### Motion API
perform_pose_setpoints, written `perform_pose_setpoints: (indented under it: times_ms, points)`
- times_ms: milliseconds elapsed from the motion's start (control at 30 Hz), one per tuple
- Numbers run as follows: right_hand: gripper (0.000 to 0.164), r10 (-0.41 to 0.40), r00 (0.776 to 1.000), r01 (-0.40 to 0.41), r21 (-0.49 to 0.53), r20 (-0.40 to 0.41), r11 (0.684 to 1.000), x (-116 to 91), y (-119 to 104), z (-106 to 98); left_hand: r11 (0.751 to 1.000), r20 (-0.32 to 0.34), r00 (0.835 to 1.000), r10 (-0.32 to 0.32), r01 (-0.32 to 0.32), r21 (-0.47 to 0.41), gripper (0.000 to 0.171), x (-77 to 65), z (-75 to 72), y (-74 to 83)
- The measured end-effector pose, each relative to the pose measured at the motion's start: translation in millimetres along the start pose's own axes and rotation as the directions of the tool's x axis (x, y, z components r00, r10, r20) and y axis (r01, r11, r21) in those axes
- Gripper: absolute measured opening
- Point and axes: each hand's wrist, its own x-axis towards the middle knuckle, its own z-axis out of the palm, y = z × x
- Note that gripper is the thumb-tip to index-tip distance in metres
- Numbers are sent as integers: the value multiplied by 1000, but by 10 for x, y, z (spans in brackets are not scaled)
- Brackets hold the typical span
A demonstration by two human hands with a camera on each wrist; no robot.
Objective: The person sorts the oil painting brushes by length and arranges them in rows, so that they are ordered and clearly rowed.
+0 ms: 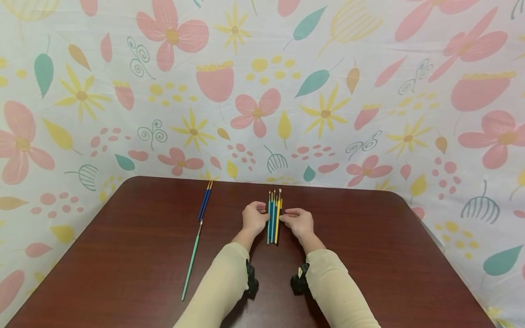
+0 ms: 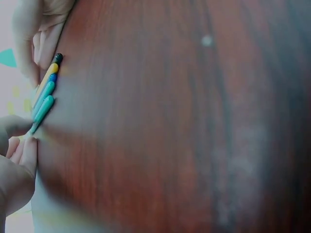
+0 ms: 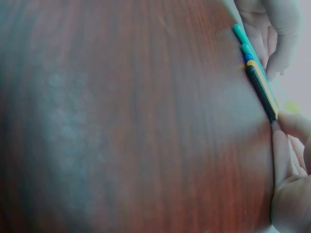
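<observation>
Several paintbrushes (image 1: 272, 228) lie side by side on the dark table, bristles pointing away, with green, blue, yellow and black handles. My left hand (image 1: 255, 217) is at their left edge, pinching the outermost green paintbrush (image 2: 45, 108) between thumb and finger. From the right side, my right hand (image 1: 299, 222) pinches the black paintbrush (image 3: 260, 90) beside the yellow one (image 1: 278, 223). Both hands rest low at the tabletop, facing each other across the row. In the wrist views the rounded handle ends show and the bristles are hidden.
Two dark blue paintbrushes (image 1: 205, 202) lie together at the back left of the brown table (image 1: 352, 228). Nearer, a long light green paintbrush (image 1: 191, 262) lies apart, its bristles close to their handle ends. A flower-patterned cloth (image 1: 262, 54) hangs behind the table.
</observation>
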Motion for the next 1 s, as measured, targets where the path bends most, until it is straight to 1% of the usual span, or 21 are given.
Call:
perform_pose_setpoints:
  times_ms: [167, 300, 567, 700, 833, 1000]
  points:
    - [33, 4, 1000, -4, 8, -5, 1000, 2, 2, -8, 1000, -21, 1000, -14, 14, 3, 29, 35, 13, 43]
    - [34, 18, 1000, -18, 21, 1, 1000, -18, -8, 4, 999, -44, 999, -23, 24, 25, 28, 89, 11, 65]
    - [32, 26, 1000, -26, 18, -1, 1000, -53, 2, 30, 996, -31, 998, -53, 56, 76, 27, 265, 68, 64]
    - [33, 31, 1000, -31, 26, -1, 999, -50, 19, 35, 994, -38, 997, -70, 73, 84, 25, 364, 100, 45]
    - [33, 32, 999, -32, 34, 0, 999, -34, 17, 31, 995, -41, 997, -59, 62, 81, 24, 424, 113, 47]
    - [33, 17, 1000, -17, 30, 1, 999, -23, -15, 3, 997, -49, 997, -53, 56, 61, 22, 448, 127, 72]
